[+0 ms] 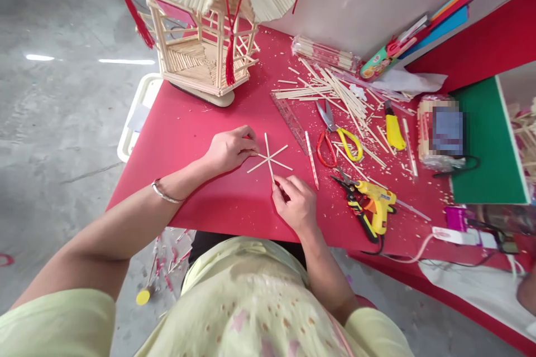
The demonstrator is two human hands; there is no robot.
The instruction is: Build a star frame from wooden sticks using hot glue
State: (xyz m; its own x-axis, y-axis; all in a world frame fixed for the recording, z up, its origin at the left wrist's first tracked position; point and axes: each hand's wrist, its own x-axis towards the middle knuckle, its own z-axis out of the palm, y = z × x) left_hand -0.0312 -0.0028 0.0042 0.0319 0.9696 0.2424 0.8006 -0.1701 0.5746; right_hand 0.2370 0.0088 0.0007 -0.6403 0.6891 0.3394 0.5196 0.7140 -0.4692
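Note:
A six-armed star of thin wooden sticks (278, 153) lies low over the red tabletop in front of me. My left hand (229, 149) pinches the tip of its left arm between thumb and finger. The near arm is pinched by my right hand (296, 201), at the lower end of the star. Just right of the star lies a white and red patterned pencil-like stick (312, 160). Scissors (330, 128) with one red and one yellow handle rest farther right, beside a clear ruler (288, 120).
A stick-built pavilion model (205, 61) with red tassels stands at the back left. Loose sticks (343, 95) and scraps cover the right side. A yellow glue gun (379, 203), pliers (360, 217) and a yellow utility knife (393, 129) lie there. A green board (481, 150) stands far right.

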